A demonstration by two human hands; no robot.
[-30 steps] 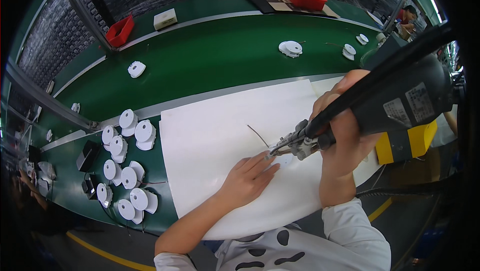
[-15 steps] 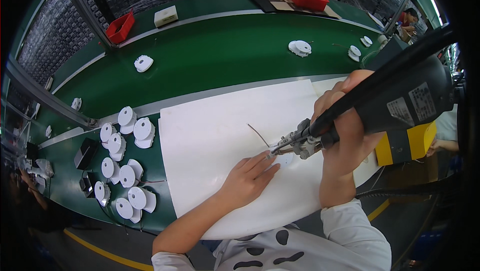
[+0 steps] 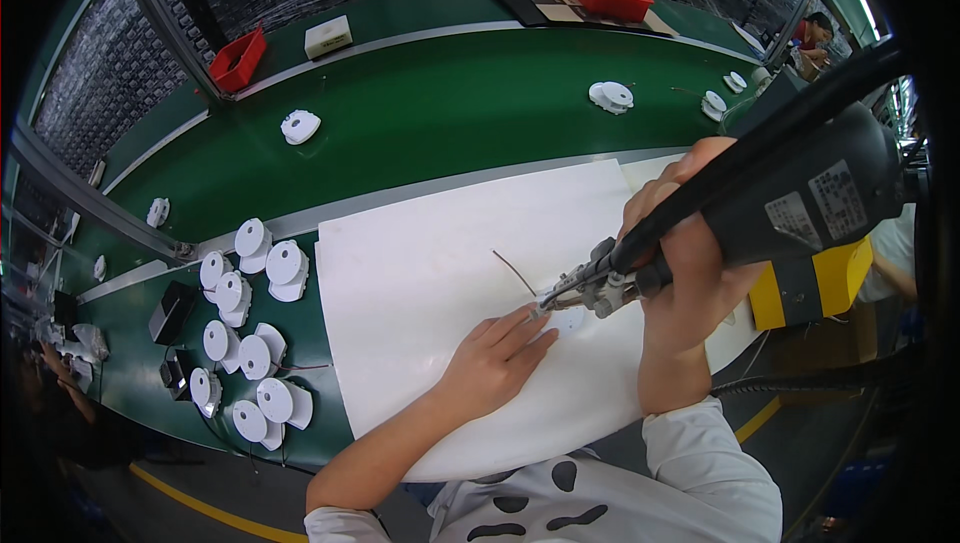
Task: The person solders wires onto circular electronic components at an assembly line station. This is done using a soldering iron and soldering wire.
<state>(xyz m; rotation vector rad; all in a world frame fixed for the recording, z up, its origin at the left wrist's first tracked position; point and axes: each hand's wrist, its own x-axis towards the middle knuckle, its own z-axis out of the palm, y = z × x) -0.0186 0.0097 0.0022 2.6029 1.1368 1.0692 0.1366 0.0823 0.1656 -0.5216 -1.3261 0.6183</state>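
Observation:
In my right hand (image 3: pixel 690 243) is a black power screwdriver (image 3: pixel 800 193) with a metal nose, its handle wrapped by my fingers. The nose (image 3: pixel 590 288) slants down to the left, its tip at a small white round part (image 3: pixel 568 321) on the white work sheet (image 3: pixel 420 253). My left hand (image 3: pixel 497 358) lies low over the sheet, its fingertips closed on that part's edge beside the tip. The part is mostly hidden by fingers and tool. A thin brown wire (image 3: pixel 513 270) sticks out from it.
Several white round housings (image 3: pixel 285 401) lie at the left beside black boxes (image 3: pixel 175 310). Behind the sheet runs a green belt with scattered white housings (image 3: pixel 611 96). Red bins (image 3: pixel 238 60) stand on the far ledge. A yellow-and-black box (image 3: pixel 812 286) sits at the right, and a person (image 3: pixel 815 33) far right.
White housings on the green belt have slid a little to the right. Both hands and the screwdriver stay nearly where they were.

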